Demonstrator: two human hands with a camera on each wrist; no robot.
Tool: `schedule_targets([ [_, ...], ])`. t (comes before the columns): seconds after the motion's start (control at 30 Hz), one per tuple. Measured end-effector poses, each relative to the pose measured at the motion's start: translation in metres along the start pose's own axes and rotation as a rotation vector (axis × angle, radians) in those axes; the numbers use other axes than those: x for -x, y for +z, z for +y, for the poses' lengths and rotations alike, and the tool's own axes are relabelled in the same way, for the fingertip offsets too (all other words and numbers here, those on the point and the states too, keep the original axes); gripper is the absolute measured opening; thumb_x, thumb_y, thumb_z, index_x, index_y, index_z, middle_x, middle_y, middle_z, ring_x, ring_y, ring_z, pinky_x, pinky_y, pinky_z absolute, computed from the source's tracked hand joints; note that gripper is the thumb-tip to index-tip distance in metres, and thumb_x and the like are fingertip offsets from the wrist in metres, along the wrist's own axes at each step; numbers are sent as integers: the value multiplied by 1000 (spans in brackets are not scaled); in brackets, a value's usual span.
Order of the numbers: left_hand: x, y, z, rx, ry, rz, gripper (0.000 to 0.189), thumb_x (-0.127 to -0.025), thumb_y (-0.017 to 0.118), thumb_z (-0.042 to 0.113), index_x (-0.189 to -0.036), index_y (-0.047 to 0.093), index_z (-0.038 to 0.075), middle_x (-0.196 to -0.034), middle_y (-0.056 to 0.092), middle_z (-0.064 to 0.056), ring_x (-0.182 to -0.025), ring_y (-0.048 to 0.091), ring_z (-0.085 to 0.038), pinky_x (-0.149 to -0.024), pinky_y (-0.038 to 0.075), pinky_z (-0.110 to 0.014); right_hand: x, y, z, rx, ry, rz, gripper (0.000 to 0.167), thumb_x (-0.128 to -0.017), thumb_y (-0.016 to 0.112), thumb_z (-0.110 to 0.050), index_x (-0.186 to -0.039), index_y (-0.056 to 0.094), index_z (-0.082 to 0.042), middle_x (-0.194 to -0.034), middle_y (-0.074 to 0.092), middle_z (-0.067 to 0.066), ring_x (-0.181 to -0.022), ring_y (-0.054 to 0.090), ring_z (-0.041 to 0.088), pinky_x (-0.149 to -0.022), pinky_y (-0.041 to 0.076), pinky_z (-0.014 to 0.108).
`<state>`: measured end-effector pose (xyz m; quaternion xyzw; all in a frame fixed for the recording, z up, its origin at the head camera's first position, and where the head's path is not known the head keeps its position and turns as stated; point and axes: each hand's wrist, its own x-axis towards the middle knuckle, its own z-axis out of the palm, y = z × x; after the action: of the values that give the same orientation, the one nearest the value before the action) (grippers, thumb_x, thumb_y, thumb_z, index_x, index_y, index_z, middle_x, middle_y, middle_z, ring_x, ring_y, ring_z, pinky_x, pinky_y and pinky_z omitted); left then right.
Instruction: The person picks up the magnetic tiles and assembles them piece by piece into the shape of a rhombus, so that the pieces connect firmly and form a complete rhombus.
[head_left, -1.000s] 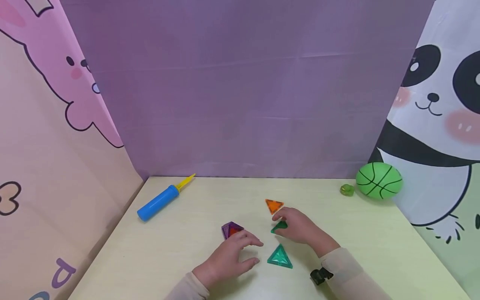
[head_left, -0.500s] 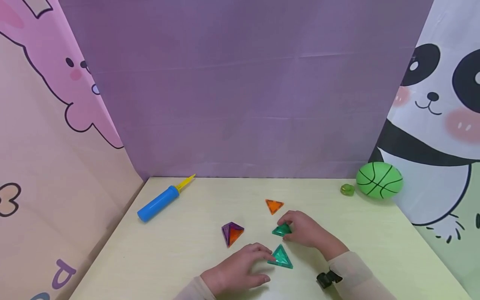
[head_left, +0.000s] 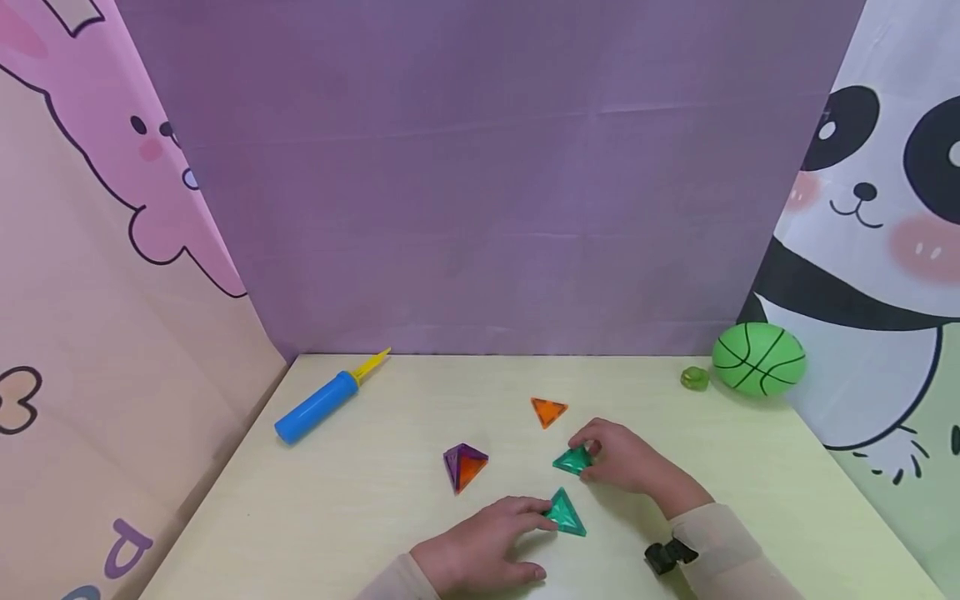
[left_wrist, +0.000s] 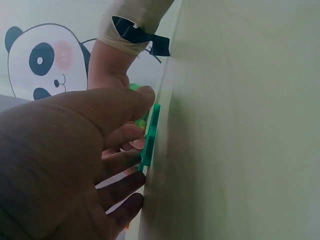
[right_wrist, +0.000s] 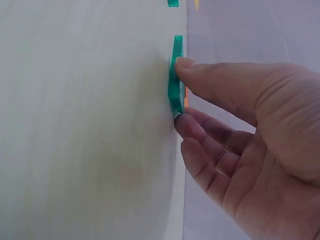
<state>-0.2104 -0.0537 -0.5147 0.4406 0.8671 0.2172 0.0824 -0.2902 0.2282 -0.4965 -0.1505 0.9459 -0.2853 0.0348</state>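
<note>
My right hand (head_left: 622,457) pinches a translucent green triangular magnetic tile (head_left: 573,460) between thumb and fingers. The right wrist view shows that tile (right_wrist: 176,75) edge-on, low over the table, with the thumb on its near side. My left hand (head_left: 491,540) lies low over the table, its extended fingertips at the left side of a second green triangular tile (head_left: 567,515). Its thumb stays apart from that tile. In the left wrist view, a green tile (left_wrist: 151,135) stands edge-on beyond the fingers of the left hand (left_wrist: 75,150).
An orange triangular tile (head_left: 549,412) lies behind the right hand. Left of it sits a purple-and-orange tile shape (head_left: 465,468). A blue pump with a yellow nozzle (head_left: 318,407) rests at the back left. A green ball (head_left: 758,360) and a small green object (head_left: 694,379) are at the back right.
My left hand has moved right and nearer, off the purple-and-orange shape and to the nearer green tile. My right hand has drawn the other green tile slightly right.
</note>
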Motion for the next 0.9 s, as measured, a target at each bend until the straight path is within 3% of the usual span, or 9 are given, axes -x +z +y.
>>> schedule_targets([
  [0.4, 0, 1, -1, -16, 18, 5, 49, -100, 72, 42, -144, 62, 24, -160, 43, 9, -145, 41, -11, -115, 40, -27, 1, -2, 3, -41, 19, -19, 39, -77, 94, -7, -109, 75, -17, -108, 63, -1, -98, 63, 21, -84, 60, 39],
  [0.7, 1, 0, 0, 1, -5, 2, 48, -100, 73, 41, -144, 63, 24, -156, 45, 9, -141, 42, -8, -113, 42, -25, 2, -3, 3, 0, -1, 1, 40, -75, 95, -9, -108, 74, -21, -109, 59, -1, -102, 60, 22, -94, 57, 48],
  [0.9, 2, 0, -1, -77, 12, 24, 49, -100, 71, 44, -145, 64, 28, -150, 48, 8, -136, 44, -9, -112, 43, -28, 2, -3, 4, -58, 20, 12, 45, -73, 95, -4, -109, 73, -20, -112, 54, 1, -100, 62, 21, -90, 59, 43],
])
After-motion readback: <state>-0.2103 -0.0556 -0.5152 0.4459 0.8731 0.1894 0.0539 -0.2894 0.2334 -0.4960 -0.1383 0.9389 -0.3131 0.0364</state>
